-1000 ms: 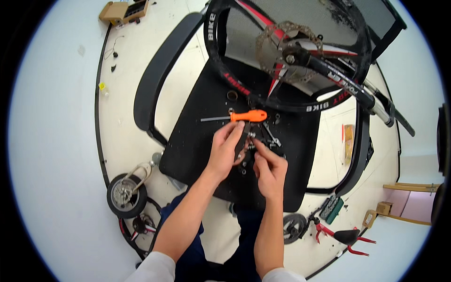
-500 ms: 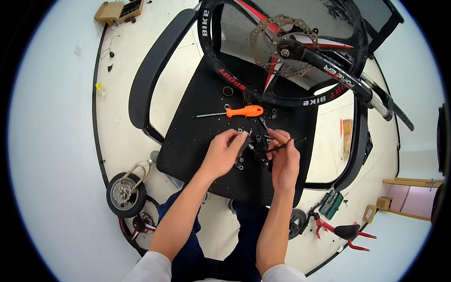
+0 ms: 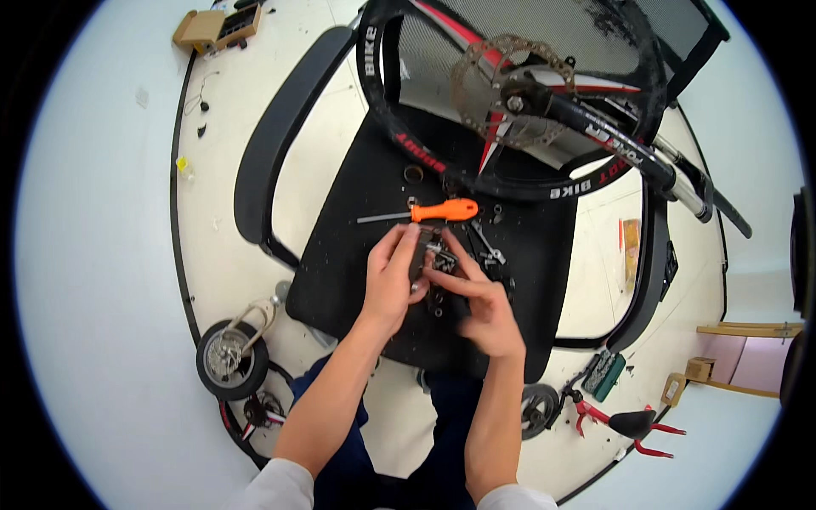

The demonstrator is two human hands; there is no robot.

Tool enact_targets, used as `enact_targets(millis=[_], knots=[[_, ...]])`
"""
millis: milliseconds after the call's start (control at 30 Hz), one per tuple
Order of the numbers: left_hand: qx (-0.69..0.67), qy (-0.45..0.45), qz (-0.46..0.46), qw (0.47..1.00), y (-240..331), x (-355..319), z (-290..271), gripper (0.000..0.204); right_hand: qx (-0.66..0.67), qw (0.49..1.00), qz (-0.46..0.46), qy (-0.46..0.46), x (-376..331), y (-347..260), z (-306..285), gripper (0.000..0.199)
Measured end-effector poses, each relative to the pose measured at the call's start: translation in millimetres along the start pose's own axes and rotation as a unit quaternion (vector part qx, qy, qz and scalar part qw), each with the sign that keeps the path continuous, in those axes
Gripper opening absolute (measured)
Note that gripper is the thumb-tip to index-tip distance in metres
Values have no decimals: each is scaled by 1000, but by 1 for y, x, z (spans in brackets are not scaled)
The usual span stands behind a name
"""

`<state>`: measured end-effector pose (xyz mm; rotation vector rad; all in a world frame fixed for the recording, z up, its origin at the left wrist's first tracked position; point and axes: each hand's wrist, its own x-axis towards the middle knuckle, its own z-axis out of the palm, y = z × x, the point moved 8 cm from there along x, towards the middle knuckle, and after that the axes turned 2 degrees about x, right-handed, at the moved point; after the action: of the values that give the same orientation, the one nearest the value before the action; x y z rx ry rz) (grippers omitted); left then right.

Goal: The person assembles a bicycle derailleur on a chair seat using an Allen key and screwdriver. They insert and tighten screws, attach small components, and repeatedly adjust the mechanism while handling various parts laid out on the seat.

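Over the black chair seat, my left hand grips a small dark metal part with silvery bits on its right side. My right hand reaches to the same part, its fingers straddling the right side; its lower fingers are smeared by motion. Just beyond my fingertips lies a screwdriver with an orange handle. A small wrench-like tool rests right of the part, beside black pieces partly hidden by my right hand. Small nuts or bolts lie around. The part's exact kind cannot be made out.
A bicycle wheel with a brake disc and black fork leans across the chair's far side. Armrests flank the seat. On the floor are a small wheel, a green case, a red frame piece and an opened cardboard box.
My right hand has released the thin black rod and moved left onto the metal part. My left hand has shifted slightly left and farther away, lifting that part from the pieces beneath.
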<state>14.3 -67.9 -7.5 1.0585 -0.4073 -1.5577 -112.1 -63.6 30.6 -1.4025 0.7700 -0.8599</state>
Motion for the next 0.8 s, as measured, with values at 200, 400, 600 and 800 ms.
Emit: enact_targets(millis=[200,400,600,800], knots=[[-53,-41,-56,996,-10,-16,13,25,-45,982,-11,184,-10,3,-17,29],[166,-65,86,980,-4,-6,12,25,89,963,-70,244,-20,7,-45,41],[160,21,65,985,-5,2,5,24,118,976,-55,176,-10,1,-36,62],[72,-12,22,997,-8,-5,10,21,149,968,85,182,-18,21,-20,38]])
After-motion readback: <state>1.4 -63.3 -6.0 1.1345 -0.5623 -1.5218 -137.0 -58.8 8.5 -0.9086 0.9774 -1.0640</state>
